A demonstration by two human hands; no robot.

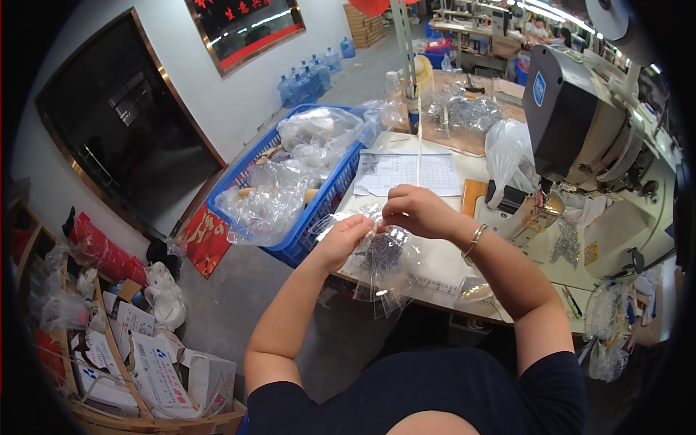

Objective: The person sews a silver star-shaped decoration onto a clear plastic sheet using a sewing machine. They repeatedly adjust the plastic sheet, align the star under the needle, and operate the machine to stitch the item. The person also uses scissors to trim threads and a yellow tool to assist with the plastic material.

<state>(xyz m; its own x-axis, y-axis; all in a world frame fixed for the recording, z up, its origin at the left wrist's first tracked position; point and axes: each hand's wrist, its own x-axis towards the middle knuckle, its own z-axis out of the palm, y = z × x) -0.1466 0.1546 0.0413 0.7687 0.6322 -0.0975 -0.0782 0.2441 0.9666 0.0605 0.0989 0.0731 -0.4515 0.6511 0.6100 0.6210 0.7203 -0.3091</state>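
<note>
left hand [349, 238] and right hand [420, 210], close together, both pinch clear plastic bags [391, 270] over the front edge of a white surface [438, 267]. i see a printed sheet [424, 172] behind, a sewing machine [569, 109] right, a blue basket [313, 239] left, water jugs [308, 81] beyond.

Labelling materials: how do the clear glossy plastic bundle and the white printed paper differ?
The clear glossy plastic bundle is transparent; the white printed paper is opaque. The bundle dangles from the left hand, overhanging the white table; the paper lies flat on it.
</note>
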